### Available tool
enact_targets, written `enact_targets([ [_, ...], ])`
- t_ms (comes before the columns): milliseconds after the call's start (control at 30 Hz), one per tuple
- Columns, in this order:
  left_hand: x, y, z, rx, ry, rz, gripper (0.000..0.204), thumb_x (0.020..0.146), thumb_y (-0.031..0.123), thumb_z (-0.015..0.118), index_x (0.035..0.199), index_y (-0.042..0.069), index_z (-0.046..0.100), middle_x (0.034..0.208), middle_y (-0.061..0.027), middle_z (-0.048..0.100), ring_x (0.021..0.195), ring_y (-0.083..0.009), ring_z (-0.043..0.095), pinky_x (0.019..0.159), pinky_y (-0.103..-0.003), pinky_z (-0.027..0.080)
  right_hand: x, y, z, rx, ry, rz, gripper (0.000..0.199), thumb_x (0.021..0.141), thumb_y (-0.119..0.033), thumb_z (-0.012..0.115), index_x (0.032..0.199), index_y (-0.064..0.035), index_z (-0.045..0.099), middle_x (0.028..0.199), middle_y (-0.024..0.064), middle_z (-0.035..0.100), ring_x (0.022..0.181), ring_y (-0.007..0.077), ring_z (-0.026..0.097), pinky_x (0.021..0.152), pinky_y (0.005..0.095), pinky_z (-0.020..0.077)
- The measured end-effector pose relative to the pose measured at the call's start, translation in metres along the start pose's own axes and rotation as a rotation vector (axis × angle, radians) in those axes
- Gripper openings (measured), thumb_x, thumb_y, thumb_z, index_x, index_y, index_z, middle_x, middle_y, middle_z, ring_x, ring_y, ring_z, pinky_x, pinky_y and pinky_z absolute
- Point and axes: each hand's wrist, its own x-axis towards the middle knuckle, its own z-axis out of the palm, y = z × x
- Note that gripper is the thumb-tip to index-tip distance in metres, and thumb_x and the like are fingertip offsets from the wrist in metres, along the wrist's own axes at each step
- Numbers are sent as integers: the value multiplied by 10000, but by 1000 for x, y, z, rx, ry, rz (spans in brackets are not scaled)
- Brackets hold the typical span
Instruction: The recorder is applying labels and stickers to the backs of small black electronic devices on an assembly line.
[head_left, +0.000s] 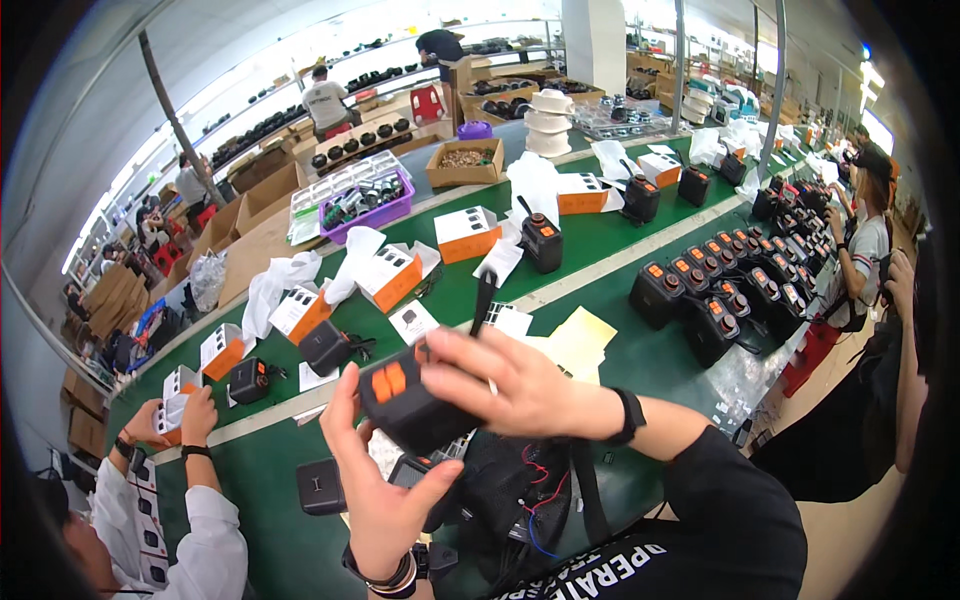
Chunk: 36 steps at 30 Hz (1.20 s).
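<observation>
In front of me I hold a black boxy device [410,425] with orange buttons and a dark strip, perhaps an antenna or strap, rising above it. My left hand [385,500] cups it from the left and below, thumb apart from the fingers. My right hand [520,385] lies across its right side and top, fingers bent over the edge. Below it are a second black device [322,487] and a dark mesh bundle [520,480] with red and blue wires. Yellow paper sheets [578,340] lie just beyond my right hand.
A row of white-and-orange boxes [468,235] and black devices [542,243] runs along the green conveyor table [600,275]. Many black devices [700,290] stand grouped at right. At lower left, a co-worker's hands [170,420] hold a box. A purple basket [368,207] sits across the table.
</observation>
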Motion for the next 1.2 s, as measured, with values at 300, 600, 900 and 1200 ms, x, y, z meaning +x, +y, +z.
enact_targets([
  [300,-11,0,-11,-183,-70,276,780,521,303,865,1151,34,492,1105,-220,514,1004,-297,550,795,-366,471,-3,-38,-27,320,109,31,576,743,-32,573,1287,-168,440,1340,219,326,1049,328,482,876,407,458],
  [600,-24,-8,-4,-126,176,291,584,721,425,723,1080,21,500,987,-210,530,857,-256,543,725,-331,459,9,-53,-45,591,-171,258,755,562,68,693,1260,-90,454,1364,285,282,1150,410,466,887,387,467],
  [900,-16,-9,-14,-501,254,-210,573,769,419,645,1082,-23,460,1004,-126,550,893,-161,542,807,-276,433,16,-58,-37,802,-96,374,867,614,52,691,1374,-52,287,1430,239,192,1273,399,316,942,387,416],
  [1200,-17,-10,-19,-644,202,-298,534,874,426,504,1139,-35,459,1050,-141,586,925,-195,596,827,-292,471,12,-59,-29,1331,-131,795,931,660,-49,770,1404,-74,210,1417,158,238,1217,272,407,985,376,367],
])
